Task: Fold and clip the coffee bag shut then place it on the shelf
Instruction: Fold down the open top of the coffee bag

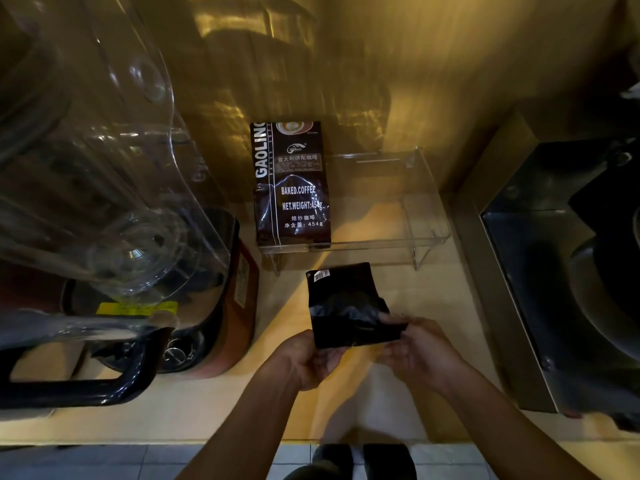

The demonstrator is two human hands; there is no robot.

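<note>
A dark coffee bag (346, 299) lies on the wooden counter, its top end toward me and creased over. My left hand (311, 358) grips the bag's near left corner. My right hand (415, 348) pinches the folded near right edge. Just behind the bag stands a clear acrylic shelf (408, 237). A second, full coffee bag (292, 185) printed "BAKED.COFFEE" stands on the shelf's left side. No clip shows in view.
A blender with a clear sound cover (104, 168) and black handle (86, 382) fills the left. A dark machine on a metal base (571, 271) stands at the right. The counter's front edge (242, 441) runs below my arms.
</note>
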